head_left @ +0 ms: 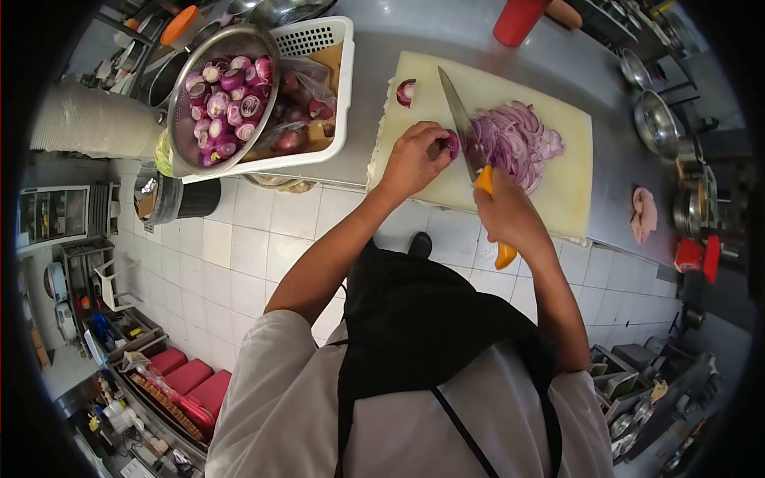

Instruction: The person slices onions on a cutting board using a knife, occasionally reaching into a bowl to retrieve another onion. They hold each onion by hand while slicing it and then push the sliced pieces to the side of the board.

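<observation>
My right hand is closed round the yellow handle of a large kitchen knife, its blade pointing away over a white cutting board. With bent fingers, my left hand grips a piece of red onion against the board, just left of the blade. To the right of the knife lies a heap of sliced red onion. A cut onion half rests near the board's far left corner. The fingers hide part of the held onion.
Left of the board, a metal colander of peeled red onions sits on a white plastic basket with unpeeled onions. A red container stands behind the board. At right are a pink cloth and metal bowls.
</observation>
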Demonstrator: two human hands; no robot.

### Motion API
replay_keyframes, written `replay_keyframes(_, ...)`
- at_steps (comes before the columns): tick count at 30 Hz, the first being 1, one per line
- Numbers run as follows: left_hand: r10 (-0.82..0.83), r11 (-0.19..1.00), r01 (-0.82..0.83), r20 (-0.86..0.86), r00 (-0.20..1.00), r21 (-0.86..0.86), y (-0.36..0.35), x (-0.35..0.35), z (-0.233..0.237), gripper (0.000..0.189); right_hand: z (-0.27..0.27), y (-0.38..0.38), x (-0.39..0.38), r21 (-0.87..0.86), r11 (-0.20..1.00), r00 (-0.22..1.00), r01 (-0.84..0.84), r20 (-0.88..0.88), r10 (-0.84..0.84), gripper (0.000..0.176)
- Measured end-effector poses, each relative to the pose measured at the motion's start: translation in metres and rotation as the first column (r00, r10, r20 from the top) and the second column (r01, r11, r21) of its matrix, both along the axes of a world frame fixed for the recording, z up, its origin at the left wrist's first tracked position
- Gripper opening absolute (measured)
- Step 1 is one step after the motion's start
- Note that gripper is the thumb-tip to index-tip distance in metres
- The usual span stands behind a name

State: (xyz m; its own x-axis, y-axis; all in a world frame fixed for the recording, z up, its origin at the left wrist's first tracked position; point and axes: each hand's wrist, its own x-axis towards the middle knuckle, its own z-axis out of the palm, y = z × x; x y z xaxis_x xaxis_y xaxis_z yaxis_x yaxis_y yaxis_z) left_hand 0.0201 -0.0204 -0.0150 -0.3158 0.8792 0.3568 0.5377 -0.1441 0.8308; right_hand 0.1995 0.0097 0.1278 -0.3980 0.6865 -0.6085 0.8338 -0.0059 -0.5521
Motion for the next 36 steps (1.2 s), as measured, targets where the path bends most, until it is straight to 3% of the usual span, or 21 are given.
replay_keyframes(3,0.001,1.000,-0.001,0.021,1.000,-0.010,-0.001,0.000,0.000,0.025,-0.040,-0.004,0.011,0.174,0.983,0.997,-0.052,-0.041,0.060,0.034)
replay_keyframes(6,-0.007,1.000,0.007,0.018,1.000,-0.011,-0.001,-0.001,-0.001,0.025,-0.090,-0.007,0.003,0.462,0.883,0.989,-0.079,-0.074,0.127,0.032)
replay_keyframes(9,-0.004,1.000,0.004,0.019,1.000,0.001,0.003,-0.003,-0.004,0.025,-0.109,0.012,-0.011,0.317,0.948,0.992,0.015,-0.121,0.025,0.030)
replay_keyframes(12,-0.010,1.000,0.011,-0.008,1.000,0.017,0.002,-0.004,-0.002,0.025,-0.060,0.020,-0.017,0.113,0.993,0.992,0.032,-0.125,-0.018,0.032)
replay_keyframes(16,-0.001,1.000,0.001,0.000,1.000,0.006,-0.001,-0.002,-0.002,0.025,-0.006,0.005,-0.009,0.036,0.999,1.000,0.002,-0.028,-0.001,0.036)
replay_keyframes(21,-0.006,1.000,0.006,0.005,1.000,0.000,-0.001,0.000,-0.002,0.024,0.000,-0.011,-0.004,0.016,1.000,0.999,0.026,-0.021,-0.025,0.036)
replay_keyframes(25,-0.005,1.000,0.005,-0.003,1.000,0.008,-0.001,-0.002,-0.004,0.024,-0.100,-0.003,-0.002,0.379,0.924,0.987,-0.043,-0.126,0.098,0.034)
replay_keyframes(27,-0.008,1.000,0.008,0.007,1.000,0.006,0.001,-0.003,-0.006,0.024,-0.123,0.003,-0.013,0.542,0.840,0.980,-0.018,-0.158,0.122,0.033)
replay_keyframes(30,-0.013,1.000,0.014,0.035,0.999,-0.020,-0.001,0.001,-0.006,0.024,-0.091,0.025,-0.020,0.261,0.965,0.993,-0.011,-0.106,0.041,0.035)
replay_keyframes(33,0.000,0.999,0.001,0.020,1.000,-0.045,-0.003,-0.001,0.002,0.024,-0.023,0.017,-0.019,0.055,0.998,0.997,0.028,-0.078,-0.024,0.039)
replay_keyframes(36,-0.001,1.000,0.001,-0.008,1.000,-0.019,-0.001,-0.001,-0.001,0.024,0.001,0.004,-0.008,0.017,1.000,1.000,-0.014,0.001,0.014,0.041)
